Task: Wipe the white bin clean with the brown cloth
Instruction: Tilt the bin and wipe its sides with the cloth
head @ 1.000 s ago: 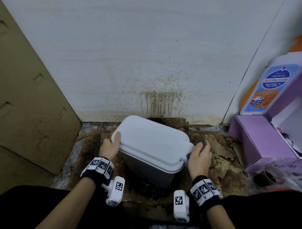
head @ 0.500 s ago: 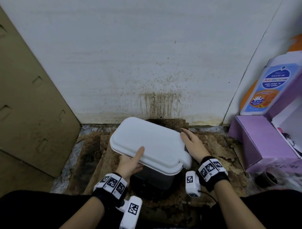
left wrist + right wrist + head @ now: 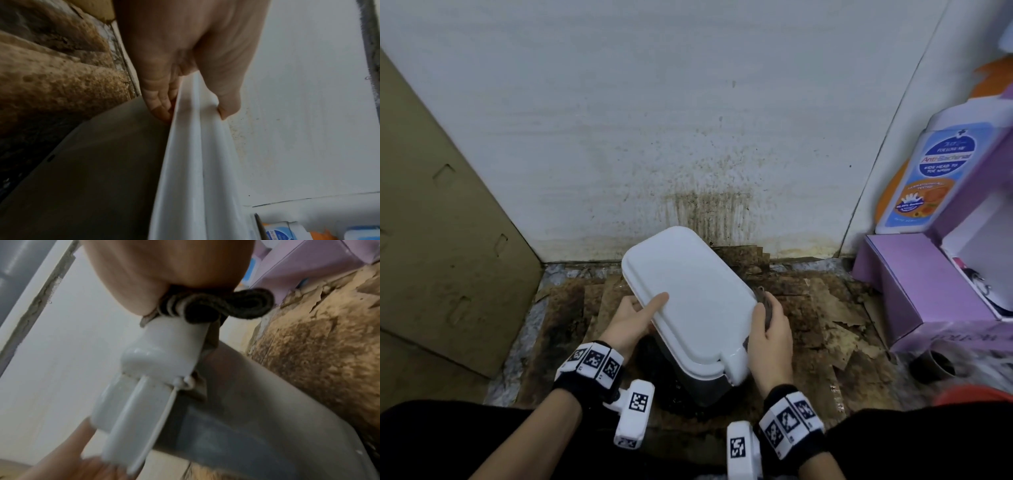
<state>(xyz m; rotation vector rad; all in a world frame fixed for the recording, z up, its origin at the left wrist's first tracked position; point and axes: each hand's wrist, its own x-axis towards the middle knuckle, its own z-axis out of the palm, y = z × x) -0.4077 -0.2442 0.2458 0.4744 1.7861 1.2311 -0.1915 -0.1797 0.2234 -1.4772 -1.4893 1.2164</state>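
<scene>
The white bin with its shut lid stands on stained cardboard against the wall, turned at an angle, a white latch at its near corner. My left hand grips the lid's left edge, thumb on top and fingers underneath. My right hand holds the folded brown cloth against the bin's right side. In the right wrist view the cloth sits bunched under my palm, above the latch. The bin's grey body shows below the lid.
Stained brown cardboard covers the floor. A large cardboard sheet leans at the left. A purple box with a blue-labelled bottle stands at the right, a dark cup before it. The white wall is stained behind the bin.
The bin has been turned, its latch corner now nearer to me. My right hand came from the lid's far right corner to the near right side. My left hand stays on the left edge.
</scene>
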